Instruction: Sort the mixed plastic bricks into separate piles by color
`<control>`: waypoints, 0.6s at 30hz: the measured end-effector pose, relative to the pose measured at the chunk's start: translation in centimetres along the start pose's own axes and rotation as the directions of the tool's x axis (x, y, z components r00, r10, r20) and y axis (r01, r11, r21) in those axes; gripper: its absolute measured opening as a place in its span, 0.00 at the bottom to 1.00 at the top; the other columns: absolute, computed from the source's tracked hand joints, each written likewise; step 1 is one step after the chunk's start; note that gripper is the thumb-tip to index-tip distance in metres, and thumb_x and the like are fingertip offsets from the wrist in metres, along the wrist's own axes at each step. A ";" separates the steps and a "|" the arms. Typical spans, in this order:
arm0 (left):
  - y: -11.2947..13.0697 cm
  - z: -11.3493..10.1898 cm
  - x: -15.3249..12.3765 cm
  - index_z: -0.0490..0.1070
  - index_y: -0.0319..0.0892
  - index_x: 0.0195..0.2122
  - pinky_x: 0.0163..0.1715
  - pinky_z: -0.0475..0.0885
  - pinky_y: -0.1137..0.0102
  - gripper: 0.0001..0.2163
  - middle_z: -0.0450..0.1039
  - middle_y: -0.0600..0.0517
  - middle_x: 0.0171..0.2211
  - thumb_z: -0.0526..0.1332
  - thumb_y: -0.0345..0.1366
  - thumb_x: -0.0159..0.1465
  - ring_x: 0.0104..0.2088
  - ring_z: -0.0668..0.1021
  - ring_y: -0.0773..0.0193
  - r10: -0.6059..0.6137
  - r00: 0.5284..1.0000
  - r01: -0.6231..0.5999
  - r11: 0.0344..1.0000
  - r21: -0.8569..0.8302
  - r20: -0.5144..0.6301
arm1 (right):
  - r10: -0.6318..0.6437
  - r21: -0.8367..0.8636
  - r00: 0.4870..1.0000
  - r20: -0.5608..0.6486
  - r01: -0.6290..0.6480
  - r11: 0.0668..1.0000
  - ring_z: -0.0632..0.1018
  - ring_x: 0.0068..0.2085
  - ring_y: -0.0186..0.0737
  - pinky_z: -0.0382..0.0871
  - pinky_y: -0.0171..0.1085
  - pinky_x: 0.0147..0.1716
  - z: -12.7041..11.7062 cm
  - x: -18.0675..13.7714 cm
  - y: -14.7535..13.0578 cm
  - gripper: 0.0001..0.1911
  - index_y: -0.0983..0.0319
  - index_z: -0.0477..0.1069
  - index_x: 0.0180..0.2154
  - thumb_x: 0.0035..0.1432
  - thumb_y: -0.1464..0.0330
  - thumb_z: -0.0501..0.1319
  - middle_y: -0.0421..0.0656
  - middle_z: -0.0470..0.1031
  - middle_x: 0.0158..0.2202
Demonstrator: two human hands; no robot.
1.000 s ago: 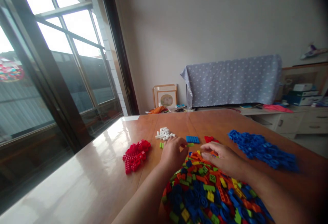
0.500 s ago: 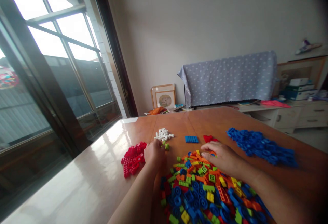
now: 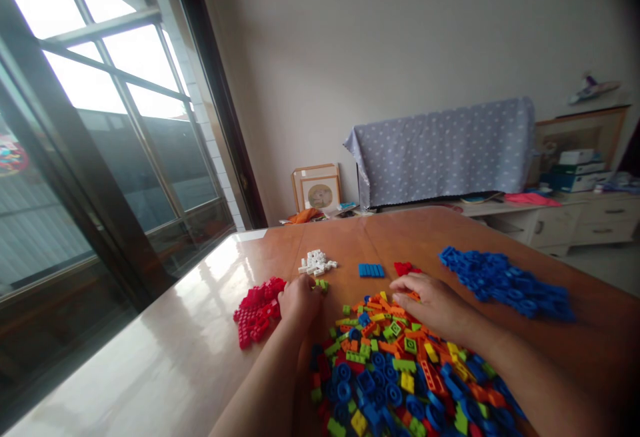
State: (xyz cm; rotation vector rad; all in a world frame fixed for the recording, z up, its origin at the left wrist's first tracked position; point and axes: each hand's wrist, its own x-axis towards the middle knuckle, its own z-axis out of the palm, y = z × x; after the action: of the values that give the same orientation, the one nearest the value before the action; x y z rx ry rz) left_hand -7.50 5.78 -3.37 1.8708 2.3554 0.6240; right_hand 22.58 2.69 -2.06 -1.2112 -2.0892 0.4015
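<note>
My left hand rests low over the table between the red bricks and a few lime-green bricks. Its fingers curl downward beside the green ones; the tips, and whatever they hold, are hidden. At the far edge of a big mixed pile of toy building bricks hovers my right hand. Its fingers are stretched forward and the thumb is apart, with nothing visible between them. Just beyond those fingers lies a small group of red bricks.
White bricks form a small heap farther back. Blue bricks stand side by side in a short row. A long heap of blue bricks lies at right on the brown glossy table. A cloth-covered object stands behind.
The view has shifted slightly. My left hand sits a little closer to the lime-green bricks, which now show as one cluster. My right hand keeps nearly the same place over the pile's far edge.
</note>
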 end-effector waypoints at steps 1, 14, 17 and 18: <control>0.0 0.0 0.0 0.76 0.50 0.39 0.43 0.66 0.64 0.10 0.80 0.49 0.41 0.60 0.45 0.61 0.45 0.77 0.52 0.003 1.000 -0.003 1.000 0.003 -0.003 | 0.000 -0.002 1.000 -0.002 0.000 1.000 0.77 0.43 0.45 0.68 0.40 0.44 0.0 0.0 0.0 0.12 0.58 0.78 0.41 0.61 0.64 0.57 0.44 0.79 0.40; -0.3 0.7 0.3 0.77 0.51 0.41 0.43 0.66 0.64 0.10 0.79 0.50 0.47 0.59 0.38 0.60 0.47 0.76 0.52 0.064 0.998 -0.064 0.998 0.003 -0.012 | -0.008 -0.022 1.000 0.002 0.008 1.000 0.77 0.42 0.44 0.68 0.39 0.43 0.0 -0.1 0.0 0.12 0.58 0.78 0.40 0.61 0.64 0.58 0.44 0.80 0.39; -0.2 0.7 0.3 0.77 0.51 0.41 0.43 0.66 0.64 0.10 0.79 0.51 0.47 0.58 0.37 0.61 0.47 0.76 0.52 0.075 0.997 -0.075 0.997 -0.002 0.001 | -0.012 -0.019 1.000 0.004 0.012 1.000 0.77 0.42 0.44 0.68 0.39 0.42 -0.1 -0.1 0.1 0.12 0.58 0.78 0.41 0.61 0.64 0.58 0.44 0.80 0.39; -0.2 0.8 0.3 0.77 0.52 0.41 0.43 0.66 0.64 0.10 0.79 0.51 0.46 0.58 0.37 0.61 0.47 0.76 0.52 0.077 0.997 -0.077 0.997 -0.002 0.001 | -0.012 -0.020 1.000 0.005 0.012 1.000 0.77 0.42 0.44 0.68 0.39 0.43 -0.1 -0.1 0.1 0.12 0.58 0.78 0.41 0.61 0.64 0.57 0.44 0.80 0.39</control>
State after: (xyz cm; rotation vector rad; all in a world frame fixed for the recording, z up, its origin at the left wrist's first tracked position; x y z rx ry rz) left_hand -7.52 6.26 -4.07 1.9686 2.2906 0.6318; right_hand 22.70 2.65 -2.08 -1.2099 -2.1080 0.3787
